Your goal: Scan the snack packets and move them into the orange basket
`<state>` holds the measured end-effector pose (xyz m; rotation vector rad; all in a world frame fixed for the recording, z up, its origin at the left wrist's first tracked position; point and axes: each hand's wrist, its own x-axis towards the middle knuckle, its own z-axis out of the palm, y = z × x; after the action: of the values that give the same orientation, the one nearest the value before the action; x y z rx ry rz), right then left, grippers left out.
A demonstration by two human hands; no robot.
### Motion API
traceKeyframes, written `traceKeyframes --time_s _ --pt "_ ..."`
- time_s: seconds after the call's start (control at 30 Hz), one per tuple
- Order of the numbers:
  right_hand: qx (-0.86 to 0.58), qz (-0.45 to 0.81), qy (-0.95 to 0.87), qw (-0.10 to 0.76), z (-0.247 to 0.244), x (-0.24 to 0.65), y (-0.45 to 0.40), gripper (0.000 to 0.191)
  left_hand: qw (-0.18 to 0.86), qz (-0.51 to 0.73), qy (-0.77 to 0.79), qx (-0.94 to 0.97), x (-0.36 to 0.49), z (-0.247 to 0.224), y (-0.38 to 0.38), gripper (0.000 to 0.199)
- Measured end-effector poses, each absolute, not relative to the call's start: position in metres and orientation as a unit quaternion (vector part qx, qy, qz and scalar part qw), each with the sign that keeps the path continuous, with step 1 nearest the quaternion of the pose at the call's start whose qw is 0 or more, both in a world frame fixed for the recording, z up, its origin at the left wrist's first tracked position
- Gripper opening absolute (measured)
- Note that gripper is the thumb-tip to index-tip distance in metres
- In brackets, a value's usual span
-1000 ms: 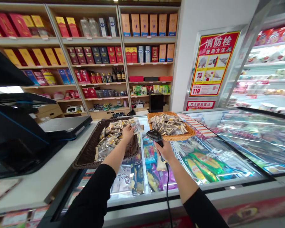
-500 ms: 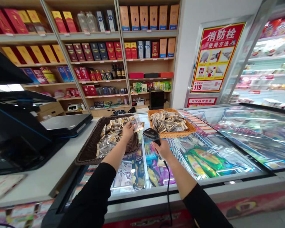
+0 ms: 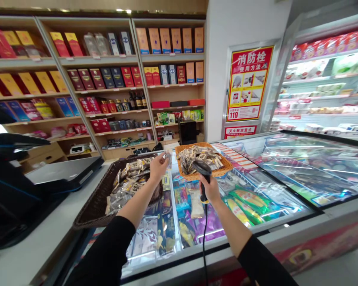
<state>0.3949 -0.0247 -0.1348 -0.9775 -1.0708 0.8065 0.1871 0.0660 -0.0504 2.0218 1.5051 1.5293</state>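
My left hand (image 3: 158, 167) is closed on a small clear snack packet (image 3: 168, 156), seen nearly edge-on above the right rim of the dark brown wicker basket (image 3: 91, 204). Several beige-and-clear packets (image 3: 130, 179) fill that basket. In my right hand (image 3: 210, 190) is a black handheld barcode scanner (image 3: 203, 168), its head up and its cable (image 3: 205, 238) hanging down. Behind the scanner, an orange wicker basket (image 3: 225, 169) holds a heap of similar packets (image 3: 193, 155). The scanner's head overlaps this basket in view; whether they touch I cannot tell.
Both baskets rest on a glass-topped chest freezer (image 3: 286, 225) with bagged goods inside. To the left stand a counter (image 3: 44, 242), a flat metal-topped scale (image 3: 65, 169) and dark equipment (image 3: 12, 190). Shelves of boxes (image 3: 106, 79) line the back wall.
My left hand has turned the packet from facing me to nearly edge-on. My right hand has brought the scanner over the orange basket's front and tilted it more upright. The view has shifted right.
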Motion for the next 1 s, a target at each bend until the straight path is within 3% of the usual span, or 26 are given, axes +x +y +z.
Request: traceKeyframes --time_s 0.1,0.23,0.33,0.53,0.73,1.0 --pt "-0.409 0.401 -0.358 0.737 -0.136 0.419 -0.015 0.038 -0.009 0.456 0.482 0.748 0.243 -0.025 0.064 0.043" --pt "-0.328 0.490 -0.241 0.771 -0.136 0.431 -0.010 0.044 -0.053 0.357 0.477 0.801 0.321 -0.016 0.070 0.050" --pt "-0.313 0.497 -0.219 0.779 -0.137 0.429 -0.007 0.044 -0.053 0.300 0.500 0.810 0.359 -0.026 0.082 0.050" --pt "-0.304 0.505 -0.194 0.784 -0.142 0.425 0.002 0.045 0.034 0.215 0.590 0.777 0.383 -0.050 0.116 0.032" --pt "-0.296 0.507 -0.182 0.788 -0.137 0.422 0.003 0.046 0.093 0.225 0.560 0.792 0.382 -0.050 0.127 0.041" --pt "-0.297 0.493 -0.229 0.785 -0.134 0.422 -0.011 0.040 0.258 0.407 0.489 0.727 0.304 -0.038 0.103 0.040"
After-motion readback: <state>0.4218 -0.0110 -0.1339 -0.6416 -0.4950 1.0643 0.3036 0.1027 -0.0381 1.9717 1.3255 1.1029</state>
